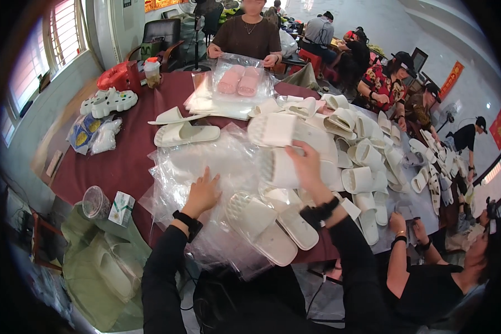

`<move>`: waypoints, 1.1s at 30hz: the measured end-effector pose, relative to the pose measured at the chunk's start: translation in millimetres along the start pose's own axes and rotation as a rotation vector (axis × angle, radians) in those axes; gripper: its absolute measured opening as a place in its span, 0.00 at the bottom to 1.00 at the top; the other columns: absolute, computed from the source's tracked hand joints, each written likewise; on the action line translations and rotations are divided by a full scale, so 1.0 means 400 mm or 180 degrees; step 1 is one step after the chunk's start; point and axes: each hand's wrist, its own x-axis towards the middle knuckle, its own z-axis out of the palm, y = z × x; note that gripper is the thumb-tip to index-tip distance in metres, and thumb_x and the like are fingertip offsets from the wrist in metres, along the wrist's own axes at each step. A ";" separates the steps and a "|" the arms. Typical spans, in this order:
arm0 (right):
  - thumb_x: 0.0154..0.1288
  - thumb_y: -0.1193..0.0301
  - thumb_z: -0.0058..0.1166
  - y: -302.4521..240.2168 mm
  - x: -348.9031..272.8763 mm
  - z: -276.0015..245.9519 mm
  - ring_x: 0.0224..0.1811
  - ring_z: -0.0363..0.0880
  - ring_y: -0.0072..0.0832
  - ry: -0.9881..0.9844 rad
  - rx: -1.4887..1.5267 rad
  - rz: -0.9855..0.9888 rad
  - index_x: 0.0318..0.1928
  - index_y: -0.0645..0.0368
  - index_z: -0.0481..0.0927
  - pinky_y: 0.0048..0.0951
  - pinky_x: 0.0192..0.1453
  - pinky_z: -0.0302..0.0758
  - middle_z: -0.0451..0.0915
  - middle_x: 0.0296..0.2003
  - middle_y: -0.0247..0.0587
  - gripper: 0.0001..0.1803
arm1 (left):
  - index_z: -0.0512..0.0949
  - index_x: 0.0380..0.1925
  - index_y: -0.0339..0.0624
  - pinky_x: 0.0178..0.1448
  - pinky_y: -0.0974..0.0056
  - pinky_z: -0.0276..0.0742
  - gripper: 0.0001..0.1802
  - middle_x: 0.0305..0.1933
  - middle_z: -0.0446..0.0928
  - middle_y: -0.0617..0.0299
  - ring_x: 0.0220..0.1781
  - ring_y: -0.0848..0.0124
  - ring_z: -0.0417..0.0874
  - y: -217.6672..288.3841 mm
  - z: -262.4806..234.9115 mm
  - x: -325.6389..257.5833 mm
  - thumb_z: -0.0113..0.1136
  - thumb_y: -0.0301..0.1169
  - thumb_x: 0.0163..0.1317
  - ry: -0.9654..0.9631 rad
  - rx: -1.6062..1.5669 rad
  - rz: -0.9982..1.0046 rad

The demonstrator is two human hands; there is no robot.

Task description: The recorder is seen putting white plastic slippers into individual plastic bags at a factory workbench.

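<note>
Left grip (204, 193) lies with its fingers spread wide on clear plastic bags (228, 161), toward the near edge of the desk (117, 167). Right grip (308, 168) has bent fingers at the side of a white slipper (279, 167), farther in from that edge; I cannot tell whether it is closed on it. Nearest, a green sack (75, 261) stands off the desk's near left corner, with wrapped white slippers (114, 267) in it. Between the forearms, 2 more white slippers (267, 236) lie at the near edge, soles toward it. A heap of white slippers (368, 156) covers the right side. Toward the far edge, 2 pink slippers (228, 82) lie on clear plastic; beyond that edge is a person in a brown top (245, 36). A red bag (119, 79) sits by the far left corner.
</note>
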 end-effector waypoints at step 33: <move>0.59 0.65 0.48 0.272 -0.140 -0.224 0.31 0.82 0.42 -0.1404 -0.2267 -0.0367 0.31 0.62 0.79 0.41 0.36 0.76 0.81 0.29 0.48 0.13 | 0.76 0.23 0.35 0.32 0.52 0.76 0.22 0.23 0.78 0.47 0.27 0.53 0.82 0.333 0.080 -0.352 0.49 0.44 0.64 0.0420 -0.1376 -0.0165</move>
